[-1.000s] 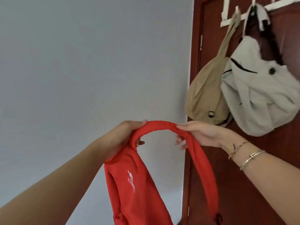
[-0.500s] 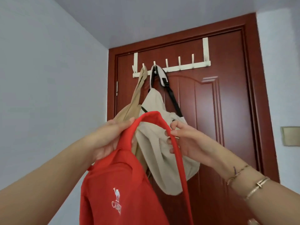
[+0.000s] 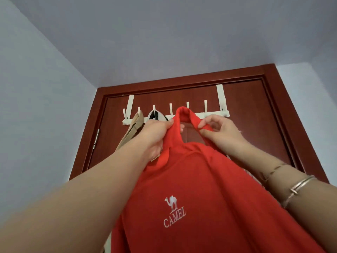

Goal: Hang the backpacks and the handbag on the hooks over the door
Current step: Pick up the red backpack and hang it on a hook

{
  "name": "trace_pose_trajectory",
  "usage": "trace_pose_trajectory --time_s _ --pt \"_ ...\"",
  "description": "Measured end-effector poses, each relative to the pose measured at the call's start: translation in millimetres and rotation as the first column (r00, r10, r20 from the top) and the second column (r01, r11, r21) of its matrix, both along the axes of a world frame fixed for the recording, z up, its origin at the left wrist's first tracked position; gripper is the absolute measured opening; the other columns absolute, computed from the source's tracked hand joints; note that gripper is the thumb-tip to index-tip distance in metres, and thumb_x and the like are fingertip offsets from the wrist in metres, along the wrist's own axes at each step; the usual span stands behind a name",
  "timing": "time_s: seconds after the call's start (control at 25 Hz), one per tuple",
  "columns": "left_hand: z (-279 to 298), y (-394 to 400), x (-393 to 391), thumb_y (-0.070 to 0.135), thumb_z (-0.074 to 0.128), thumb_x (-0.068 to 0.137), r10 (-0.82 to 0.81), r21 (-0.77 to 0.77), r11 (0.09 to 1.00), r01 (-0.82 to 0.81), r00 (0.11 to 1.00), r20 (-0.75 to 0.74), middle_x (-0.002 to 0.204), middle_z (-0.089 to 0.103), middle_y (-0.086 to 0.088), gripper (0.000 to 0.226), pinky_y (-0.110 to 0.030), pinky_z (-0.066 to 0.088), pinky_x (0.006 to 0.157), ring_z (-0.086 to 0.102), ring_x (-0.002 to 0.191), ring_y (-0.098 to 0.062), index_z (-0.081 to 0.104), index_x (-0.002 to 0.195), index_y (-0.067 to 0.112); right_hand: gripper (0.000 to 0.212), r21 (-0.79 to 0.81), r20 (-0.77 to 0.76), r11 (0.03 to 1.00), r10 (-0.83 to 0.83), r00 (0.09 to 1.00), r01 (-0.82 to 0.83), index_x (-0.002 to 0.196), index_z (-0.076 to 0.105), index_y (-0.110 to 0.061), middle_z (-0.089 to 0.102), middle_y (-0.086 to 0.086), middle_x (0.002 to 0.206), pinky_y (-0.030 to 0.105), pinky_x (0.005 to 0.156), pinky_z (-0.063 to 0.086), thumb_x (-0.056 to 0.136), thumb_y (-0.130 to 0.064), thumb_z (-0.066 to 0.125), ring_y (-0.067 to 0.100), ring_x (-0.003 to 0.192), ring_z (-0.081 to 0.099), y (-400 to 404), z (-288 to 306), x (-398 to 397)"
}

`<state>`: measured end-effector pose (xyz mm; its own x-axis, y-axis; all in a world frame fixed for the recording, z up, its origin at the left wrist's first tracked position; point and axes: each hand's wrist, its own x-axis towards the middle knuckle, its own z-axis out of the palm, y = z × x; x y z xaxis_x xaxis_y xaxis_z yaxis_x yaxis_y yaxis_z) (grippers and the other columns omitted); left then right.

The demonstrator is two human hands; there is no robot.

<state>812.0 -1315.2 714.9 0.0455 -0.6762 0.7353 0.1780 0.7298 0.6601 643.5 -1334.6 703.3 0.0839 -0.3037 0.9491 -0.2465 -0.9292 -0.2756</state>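
Observation:
A red backpack (image 3: 191,189) with a white camel logo fills the lower middle of the head view. My left hand (image 3: 156,136) pinches the left side of its top loop (image 3: 184,113), and my right hand (image 3: 218,132) pinches the right side. The loop is raised level with the white over-door hook rack (image 3: 202,115), in front of its middle hooks. A tan bag's strap (image 3: 134,127) hangs from a left hook. Next to it a pale bag's black-and-white strap (image 3: 155,115) hangs too. Both bags' bodies are mostly hidden behind my left arm.
The dark red door (image 3: 255,136) stands shut in its frame, with a hinge (image 3: 96,138) on the left. A pale wall closes in on the left, and the ceiling is above. Two hooks to the right of the loop carry nothing.
Both hands have lifted the red backpack upward toward the rack. The view has tilted up, so the hooks sit lower and the hung bags have slipped behind my left arm.

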Motion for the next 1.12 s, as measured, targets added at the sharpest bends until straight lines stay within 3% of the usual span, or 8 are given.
trace_pose_trajectory --time_s 0.12,0.28,0.44,0.6,0.76,0.88,1.0,1.12 --pt "29 -63 8 0.012 0.048 0.096 0.062 -0.05 0.997 -0.059 0.997 0.047 0.058 0.07 -0.005 0.034 -0.021 0.053 0.047 0.063 0.044 -0.009 0.064 0.067 0.004 0.031 -0.203 -0.009 0.934 -0.301 0.954 0.293 0.074 0.058 -0.027 0.059 -0.013 0.079 0.02 0.061 0.044 0.079 0.003 0.056 -0.001 0.058 0.056 -49 37 9" --pt "109 -135 28 0.033 0.057 0.084 0.373 -0.183 0.917 -0.354 0.924 0.084 0.077 0.072 -0.023 0.04 -0.047 0.056 0.079 0.061 0.067 -0.025 0.068 0.078 -0.005 0.029 -0.277 0.038 0.799 -0.546 0.837 0.534 0.086 0.062 -0.028 0.049 -0.005 0.096 0.04 0.087 0.049 0.08 -0.002 0.051 0.02 0.093 0.06 -114 112 35" --pt "174 -169 22 0.029 0.057 0.089 0.583 -0.364 0.775 -0.516 0.807 0.097 0.071 0.061 -0.004 0.024 -0.031 0.045 0.075 0.06 0.082 -0.028 0.055 0.07 0.015 0.027 -0.297 0.216 0.675 -0.642 0.736 0.676 0.091 0.066 -0.022 0.054 0.002 0.109 0.043 0.085 0.049 0.084 -0.003 0.049 0.027 0.099 0.06 -147 175 45" --pt "203 -207 6 0.034 0.049 0.093 0.86 -0.533 0.475 -0.7 0.497 0.114 0.107 0.067 -0.008 0.024 -0.038 0.033 0.098 0.046 0.118 -0.029 0.063 0.093 0.015 0.029 -0.288 0.15 0.543 -0.788 0.597 0.789 0.102 0.068 -0.019 0.052 0.004 0.118 0.043 0.084 0.049 0.087 -0.005 0.047 0.033 0.103 0.059 -180 207 39" --pt "188 -224 -9 0.023 0.047 0.094 0.975 -0.668 0.179 -0.722 0.219 0.024 0.104 0.066 -0.01 0.019 -0.037 0.029 0.098 0.037 0.119 -0.029 0.063 0.097 0.013 0.034 -0.28 -0.082 0.418 -0.907 0.412 0.864 0.111 0.065 -0.012 0.046 0.0 0.134 0.041 0.085 0.047 0.082 -0.006 0.049 0.035 0.111 0.056 -195 203 38" --pt "168 -239 -11 0.019 0.045 0.093 0.997 -0.706 0.065 -0.705 0.074 0.019 0.102 0.07 -0.01 0.019 -0.038 0.027 0.098 0.037 0.121 -0.03 0.061 0.099 0.012 0.034 -0.346 -0.107 0.456 -0.888 0.448 0.82 0.112 0.068 -0.012 0.048 0.001 0.138 0.039 0.091 0.046 0.083 -0.01 0.05 0.03 0.116 0.055 -199 179 33" --pt "144 -233 -13 0.02 0.045 0.092 0.998 -0.699 0.063 -0.712 0.067 0.022 0.115 0.064 -0.008 0.022 -0.04 0.028 0.098 0.039 0.119 -0.032 0.058 0.108 0.011 0.04 -0.317 -0.141 0.603 -0.793 0.592 0.732 0.12 0.063 -0.005 0.044 0.009 0.148 0.029 0.11 0.03 0.087 -0.001 0.042 0.025 0.135 0.042 -190 149 26" --pt "119 -210 -14 0.019 0.044 0.092 0.995 -0.7 0.1 -0.707 0.07 0.072 0.127 0.054 -0.009 0.028 -0.041 0.028 0.101 0.037 0.121 -0.033 0.053 0.117 0.011 0.042 -0.233 -0.133 0.689 -0.722 0.679 0.687 0.129 0.056 -0.007 0.05 0.011 0.143 0.016 0.101 0.026 0.089 -0.002 0.043 0.022 0.133 0.044 -166 121 18"
